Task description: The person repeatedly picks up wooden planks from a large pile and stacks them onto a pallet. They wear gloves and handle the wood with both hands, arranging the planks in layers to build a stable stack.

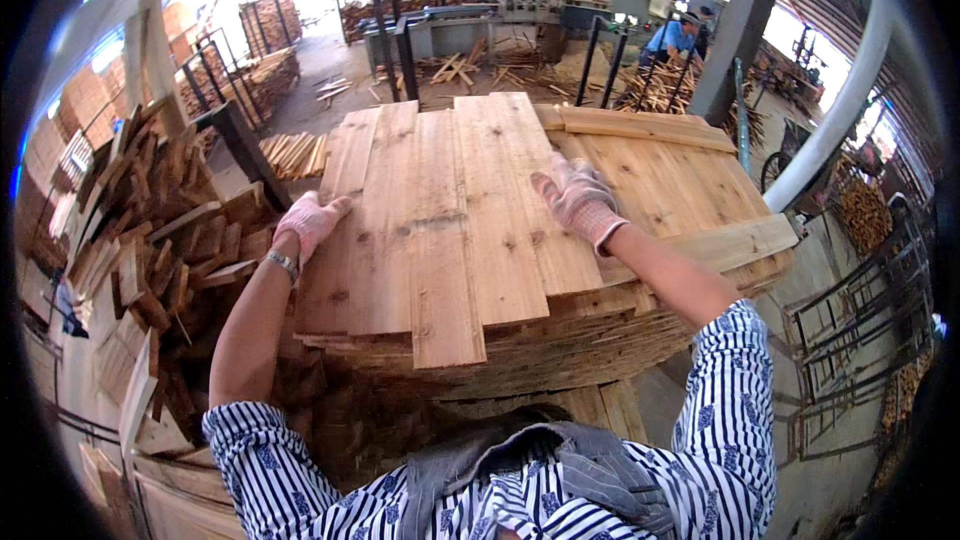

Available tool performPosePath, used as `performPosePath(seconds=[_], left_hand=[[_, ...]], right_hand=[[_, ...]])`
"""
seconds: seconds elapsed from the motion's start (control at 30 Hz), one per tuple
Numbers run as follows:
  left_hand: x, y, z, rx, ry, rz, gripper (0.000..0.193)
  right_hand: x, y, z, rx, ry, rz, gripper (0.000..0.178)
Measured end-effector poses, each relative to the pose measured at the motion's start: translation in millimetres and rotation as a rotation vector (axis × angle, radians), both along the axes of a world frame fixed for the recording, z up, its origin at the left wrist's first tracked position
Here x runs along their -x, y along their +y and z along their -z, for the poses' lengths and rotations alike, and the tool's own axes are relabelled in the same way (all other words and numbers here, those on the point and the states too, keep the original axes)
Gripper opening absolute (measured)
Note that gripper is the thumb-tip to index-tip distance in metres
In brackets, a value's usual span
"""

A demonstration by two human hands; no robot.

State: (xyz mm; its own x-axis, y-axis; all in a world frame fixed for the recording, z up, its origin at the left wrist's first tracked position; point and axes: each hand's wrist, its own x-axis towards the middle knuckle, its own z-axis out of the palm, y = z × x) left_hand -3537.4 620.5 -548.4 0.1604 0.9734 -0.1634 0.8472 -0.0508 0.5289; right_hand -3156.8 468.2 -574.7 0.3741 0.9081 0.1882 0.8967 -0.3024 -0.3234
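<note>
Several flat wooden boards (430, 230) lie side by side across the top of a large stack, their near ends uneven. My left hand (314, 220), in a pale pink-white work glove, grips the outer edge of the leftmost board, its thumb over the top face. On the other side my right hand (578, 197), gloved alike, holds the edge of the rightmost board of this group, thumb on its face. The fingers below the board edges are partly hidden. Under my right forearm, more boards (640, 180) cover the stack's right part.
A heap of offcuts (150, 250) rises beside the stack on the left. Black metal posts (405, 58) stand beyond it. At the right are a slanting pale pipe (845, 100) and metal racks (850, 330). A person in blue (672, 40) works farther back near machinery (470, 35).
</note>
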Motion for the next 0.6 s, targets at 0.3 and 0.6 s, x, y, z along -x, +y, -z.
performPosePath(seconds=[0.3, 0.6], left_hand=[[13.9, 10.7, 3.1, 0.015, -0.063, -0.041, 0.077], [-27.1, -2.5, 25.7, -0.160, 0.255, 0.105, 0.055]], right_hand=[[24.2, 15.8, 1.9, 0.166, 0.040, -0.075, 0.087], [0.2, 9.3, 23.9, -0.063, -0.227, -0.263, 0.069]])
